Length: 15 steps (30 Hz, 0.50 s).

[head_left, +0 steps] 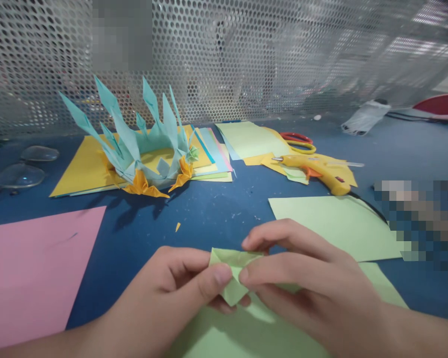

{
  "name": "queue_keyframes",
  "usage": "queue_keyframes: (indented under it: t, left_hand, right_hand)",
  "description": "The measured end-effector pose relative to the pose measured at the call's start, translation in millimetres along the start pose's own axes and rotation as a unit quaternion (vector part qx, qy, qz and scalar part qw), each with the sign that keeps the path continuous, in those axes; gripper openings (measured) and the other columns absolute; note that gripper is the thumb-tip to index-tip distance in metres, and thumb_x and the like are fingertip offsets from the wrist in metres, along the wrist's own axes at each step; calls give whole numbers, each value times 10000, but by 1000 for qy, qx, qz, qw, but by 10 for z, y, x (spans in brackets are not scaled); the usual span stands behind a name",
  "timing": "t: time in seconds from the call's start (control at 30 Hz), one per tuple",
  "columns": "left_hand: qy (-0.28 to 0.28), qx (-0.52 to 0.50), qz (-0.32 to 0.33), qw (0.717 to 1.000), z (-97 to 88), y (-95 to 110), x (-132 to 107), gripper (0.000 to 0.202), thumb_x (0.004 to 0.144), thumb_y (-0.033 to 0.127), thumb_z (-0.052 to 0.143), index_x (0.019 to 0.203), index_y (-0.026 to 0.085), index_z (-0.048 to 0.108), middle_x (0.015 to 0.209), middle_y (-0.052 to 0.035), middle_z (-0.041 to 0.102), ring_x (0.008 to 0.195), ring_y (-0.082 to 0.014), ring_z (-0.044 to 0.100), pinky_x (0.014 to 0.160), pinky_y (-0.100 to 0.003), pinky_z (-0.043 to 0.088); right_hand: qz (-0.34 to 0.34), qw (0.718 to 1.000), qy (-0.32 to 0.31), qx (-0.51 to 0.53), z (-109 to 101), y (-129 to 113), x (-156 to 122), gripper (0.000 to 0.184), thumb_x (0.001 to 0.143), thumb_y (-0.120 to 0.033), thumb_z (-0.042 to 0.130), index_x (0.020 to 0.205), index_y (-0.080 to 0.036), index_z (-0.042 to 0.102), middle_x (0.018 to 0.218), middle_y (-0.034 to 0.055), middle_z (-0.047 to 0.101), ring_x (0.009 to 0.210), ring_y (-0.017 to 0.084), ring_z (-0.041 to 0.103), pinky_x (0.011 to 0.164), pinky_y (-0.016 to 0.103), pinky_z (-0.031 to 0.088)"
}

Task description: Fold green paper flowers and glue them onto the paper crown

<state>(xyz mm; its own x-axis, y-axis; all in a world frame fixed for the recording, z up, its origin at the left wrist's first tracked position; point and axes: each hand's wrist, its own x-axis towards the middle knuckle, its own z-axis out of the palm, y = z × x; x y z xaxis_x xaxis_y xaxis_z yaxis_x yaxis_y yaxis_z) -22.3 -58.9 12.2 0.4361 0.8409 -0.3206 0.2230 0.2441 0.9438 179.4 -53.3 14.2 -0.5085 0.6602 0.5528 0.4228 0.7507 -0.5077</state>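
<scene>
A small folded piece of light green paper [233, 293] is held up between my two hands, its lower end coming to a point. My left hand [179, 283] pinches it from the left, with the thumb on its front face and fingers behind. From the right, my right hand [306, 278] grips its upper right side, one fingertip pressed on the front and the index finger above the top edge. Under both hands lies a larger light green sheet [224, 333]. Beyond them stands a turquoise paper crown [152, 141] with tall points and orange folded pieces at its base.
Pink paper [41, 273] lies at left near eyeglasses [20, 174]. A yellow glue gun [316, 166], scissors [302, 144] and a green sheet [331, 223] are at right. Coloured sheets [74, 164] lie under the crown. A perforated metal panel [216, 59] closes off the back.
</scene>
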Motion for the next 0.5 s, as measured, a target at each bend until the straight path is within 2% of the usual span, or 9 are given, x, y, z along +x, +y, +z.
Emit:
queue_keyframes:
  t: [0.17,0.3,0.43,0.5]
  left_hand:
    - [-16,0,-32,999,3,23,15,303,813,403,603,686,173,755,679,-22,752,605,-141,629,582,-187,476]
    - [-4,3,-18,1000,27,47,25,294,834,343,566,666,178,743,662,-15,744,599,-136,631,580,-182,472]
    - [15,26,13,999,52,6,6,306,824,292,553,582,177,701,577,-4,681,544,-133,584,523,-186,459]
    - [32,53,41,997,63,-42,-12,308,820,287,563,563,172,686,586,-11,667,557,-142,577,508,-190,453]
  right_hand:
    - [14,1000,-13,18,9,32,-41,191,869,-68,572,837,-230,669,946,34,587,730,79,646,670,141,559]
    - [28,999,-28,36,18,14,-29,166,844,-72,614,868,-230,659,912,25,608,685,84,641,632,155,559]
    - [134,985,-5,110,71,-20,-20,290,742,-86,693,951,-242,568,823,-8,633,743,123,644,658,186,558]
    - [187,971,-6,146,98,-30,-15,289,725,-99,694,948,-234,570,808,-10,625,721,121,626,632,191,546]
